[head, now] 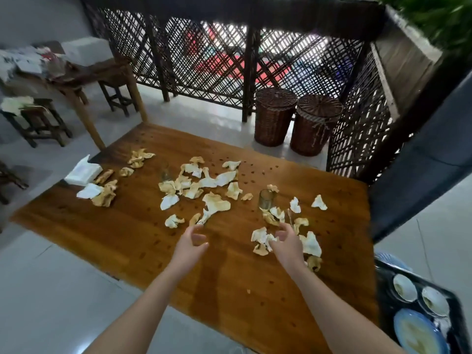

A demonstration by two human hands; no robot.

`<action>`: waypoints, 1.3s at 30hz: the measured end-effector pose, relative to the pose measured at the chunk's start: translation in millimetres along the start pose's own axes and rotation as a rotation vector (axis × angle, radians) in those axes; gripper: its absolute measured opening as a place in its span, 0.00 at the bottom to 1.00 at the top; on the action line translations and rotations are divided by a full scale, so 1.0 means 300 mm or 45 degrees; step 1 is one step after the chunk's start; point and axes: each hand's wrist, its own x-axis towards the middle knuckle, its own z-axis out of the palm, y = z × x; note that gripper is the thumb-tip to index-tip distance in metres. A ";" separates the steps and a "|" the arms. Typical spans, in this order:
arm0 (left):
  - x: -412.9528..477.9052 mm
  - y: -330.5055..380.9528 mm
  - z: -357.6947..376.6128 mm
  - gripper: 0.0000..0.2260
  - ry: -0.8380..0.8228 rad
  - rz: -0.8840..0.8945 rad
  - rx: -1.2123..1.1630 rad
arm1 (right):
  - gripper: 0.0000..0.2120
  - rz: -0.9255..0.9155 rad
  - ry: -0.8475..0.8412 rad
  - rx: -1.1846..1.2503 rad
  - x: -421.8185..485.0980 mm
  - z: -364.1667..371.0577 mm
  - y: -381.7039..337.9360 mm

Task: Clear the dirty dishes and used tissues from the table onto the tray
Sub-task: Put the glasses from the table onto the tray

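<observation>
this looks like a rustic eatery's dining area: my broad brown wooden desk [127, 238] is littered with crumpled stained tissues [215, 204], a dark wooden lattice screen [204, 60] walls it off, a second wooden desk [107, 70] with dark stools [38, 116] stands nearby, and a black tray [385, 297] holds dirty white bowls [404, 287].

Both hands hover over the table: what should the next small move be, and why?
Probably close the right hand on the tissue clump at its fingertips: it and the left hand look empty, tissues litter the table, and the tray sits just to its right.
</observation>
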 end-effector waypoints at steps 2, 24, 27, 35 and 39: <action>0.099 0.029 0.006 0.23 -0.017 0.018 0.007 | 0.28 -0.006 0.010 0.008 0.080 0.011 -0.018; 0.725 0.038 0.031 0.21 -0.282 0.015 -0.033 | 0.34 0.259 0.185 0.095 0.573 0.224 -0.084; 0.801 0.011 -0.028 0.21 -0.316 0.038 0.006 | 0.29 0.290 0.286 0.121 0.587 0.265 -0.111; 0.998 -0.008 -0.205 0.18 -0.357 0.050 0.039 | 0.27 0.236 0.353 0.219 0.585 0.425 -0.312; 1.060 -0.011 -0.300 0.18 -0.341 0.064 -0.021 | 0.28 0.196 0.325 0.228 0.593 0.548 -0.427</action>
